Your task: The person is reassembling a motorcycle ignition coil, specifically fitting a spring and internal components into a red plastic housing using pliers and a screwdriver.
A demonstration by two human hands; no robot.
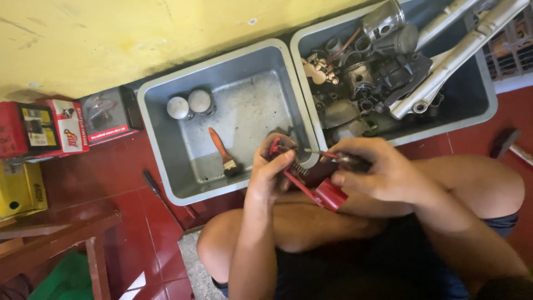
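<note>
Red tool with a coil spring, gripped over the lap in both hands.

Its upper end is clasped by the left hand, fingers curled shut around it; a thin metal driver is pinched in the right hand and set against the tool; just beyond, a grey tub holding a paintbrush and two pistons is seen beside a second tub filled with engine parts; boxes are ranged on the red floor.

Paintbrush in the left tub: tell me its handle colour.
Orange handle on the paintbrush; it shows in the head view.
</note>
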